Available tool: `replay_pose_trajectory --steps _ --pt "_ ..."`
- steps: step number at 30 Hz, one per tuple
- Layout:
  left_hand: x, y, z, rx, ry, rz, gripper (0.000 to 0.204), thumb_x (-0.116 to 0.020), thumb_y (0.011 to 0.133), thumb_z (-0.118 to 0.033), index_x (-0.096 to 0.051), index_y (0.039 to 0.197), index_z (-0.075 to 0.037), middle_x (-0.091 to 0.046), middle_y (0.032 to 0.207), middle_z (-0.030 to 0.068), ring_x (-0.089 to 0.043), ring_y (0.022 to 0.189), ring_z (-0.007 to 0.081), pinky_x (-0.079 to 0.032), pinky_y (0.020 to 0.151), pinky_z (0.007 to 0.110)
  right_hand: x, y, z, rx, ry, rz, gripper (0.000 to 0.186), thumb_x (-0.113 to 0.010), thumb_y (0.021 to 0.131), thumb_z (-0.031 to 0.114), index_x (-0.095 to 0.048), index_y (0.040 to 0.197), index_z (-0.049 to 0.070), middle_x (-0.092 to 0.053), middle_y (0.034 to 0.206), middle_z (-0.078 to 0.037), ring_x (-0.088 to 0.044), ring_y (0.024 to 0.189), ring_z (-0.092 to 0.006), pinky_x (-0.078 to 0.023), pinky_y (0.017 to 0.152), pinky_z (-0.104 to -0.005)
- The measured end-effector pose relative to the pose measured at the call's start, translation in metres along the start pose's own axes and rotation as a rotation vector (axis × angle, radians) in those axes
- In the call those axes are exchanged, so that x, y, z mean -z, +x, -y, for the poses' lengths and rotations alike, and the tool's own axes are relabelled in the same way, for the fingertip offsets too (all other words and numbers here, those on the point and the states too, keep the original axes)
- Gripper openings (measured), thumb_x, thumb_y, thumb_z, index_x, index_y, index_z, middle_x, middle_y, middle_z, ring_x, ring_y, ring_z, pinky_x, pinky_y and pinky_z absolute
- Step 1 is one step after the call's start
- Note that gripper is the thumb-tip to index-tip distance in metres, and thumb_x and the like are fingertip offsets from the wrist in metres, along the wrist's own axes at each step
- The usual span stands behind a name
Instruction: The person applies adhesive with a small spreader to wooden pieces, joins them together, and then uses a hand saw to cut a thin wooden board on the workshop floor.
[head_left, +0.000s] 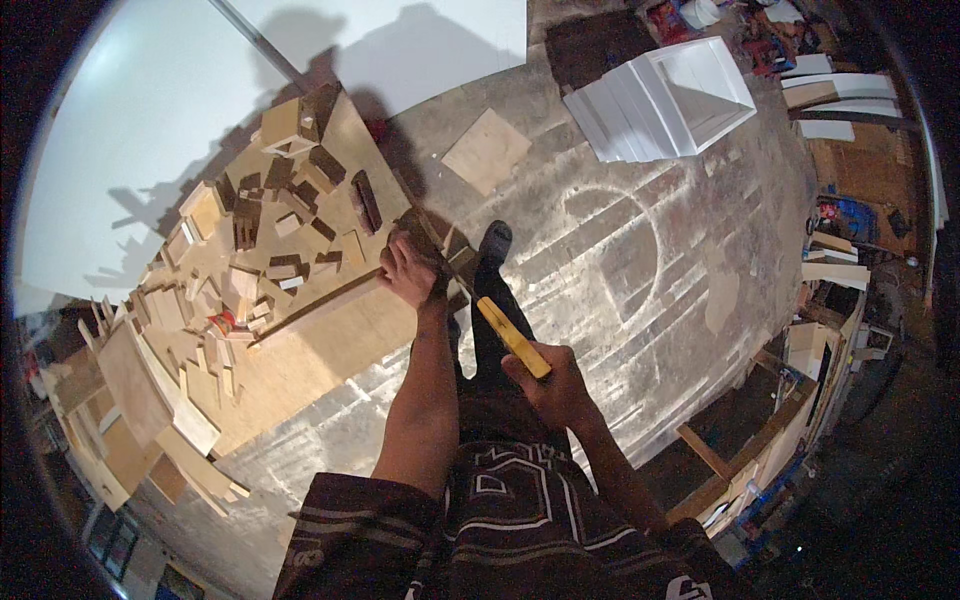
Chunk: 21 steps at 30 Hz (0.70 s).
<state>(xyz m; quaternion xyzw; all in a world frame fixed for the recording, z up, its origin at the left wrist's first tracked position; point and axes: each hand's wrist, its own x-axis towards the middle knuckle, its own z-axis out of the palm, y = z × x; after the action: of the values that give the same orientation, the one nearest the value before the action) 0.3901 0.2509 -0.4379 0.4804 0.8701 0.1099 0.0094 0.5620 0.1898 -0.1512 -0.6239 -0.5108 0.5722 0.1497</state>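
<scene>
The right hand (pixel 545 385) is closed around a yellow-handled tool (pixel 512 338) whose long axis runs far-left toward the left hand (pixel 408 272), which presses down a long wooden strip (pixel 315 308) at the plywood surface's (pixel 330 350) right edge.

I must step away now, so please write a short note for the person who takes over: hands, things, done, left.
Left hand presses a long wooden strip against the plywood board, at its edge.
Right hand grips a yellow-handled tool; its head is hidden near the left hand.
Small wood offcuts lie piled on the board.
Done: strip placed.
Left: working the strip end, apparently; progress cannot be judged.
</scene>
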Motion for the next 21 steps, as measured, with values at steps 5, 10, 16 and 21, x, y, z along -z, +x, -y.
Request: replay_pose_trajectory --steps 5,10,16,21 --pt "-0.006 -0.003 0.002 0.029 0.099 0.027 0.055 -0.060 0.076 -0.030 -0.054 0.130 -0.019 -0.057 0.130 -0.0010 -0.049 0.121 0.0242 -0.034 0.095 0.052 -0.007 -0.005 0.002 0.006 0.035 -0.049 0.034 -0.067 0.096 0.029 -0.056 0.078 0.001 -0.047 0.058 -0.002 -0.043 0.056 -0.0089 -0.038 0.050 -0.0309" --pt "-0.002 -0.004 -0.001 0.010 0.061 0.003 0.058 -0.059 0.076 -0.032 -0.053 0.133 -0.021 -0.056 0.133 -0.0020 -0.047 0.125 0.0234 -0.033 0.095 0.054 -0.013 -0.018 -0.014 0.021 -0.003 -0.067 0.034 -0.067 0.096 0.027 -0.056 0.078 0.001 -0.049 0.059 -0.002 -0.044 0.057 -0.0084 -0.038 0.051 -0.0298" --pt "-0.009 -0.006 0.001 0.015 0.107 -0.001 0.051 -0.059 0.076 -0.033 -0.057 0.126 -0.020 -0.057 0.130 -0.0015 -0.048 0.123 0.0230 -0.033 0.095 0.053 -0.006 -0.022 -0.007 -0.035 0.020 -0.042 0.035 -0.066 0.097 0.029 -0.058 0.079 0.001 -0.050 0.059 -0.001 -0.046 0.057 -0.0082 -0.038 0.051 -0.0286" --pt "-0.007 -0.004 -0.002 0.038 0.000 -0.061 0.052 -0.060 0.076 -0.031 -0.057 0.126 -0.019 -0.058 0.128 -0.0017 -0.049 0.120 0.0238 -0.032 0.095 0.052 -0.015 0.003 -0.017 0.017 -0.013 -0.033 0.034 -0.065 0.097 0.030 -0.060 0.080 0.001 -0.050 0.059 0.000 -0.046 0.058 -0.0085 -0.039 0.052 -0.0292"
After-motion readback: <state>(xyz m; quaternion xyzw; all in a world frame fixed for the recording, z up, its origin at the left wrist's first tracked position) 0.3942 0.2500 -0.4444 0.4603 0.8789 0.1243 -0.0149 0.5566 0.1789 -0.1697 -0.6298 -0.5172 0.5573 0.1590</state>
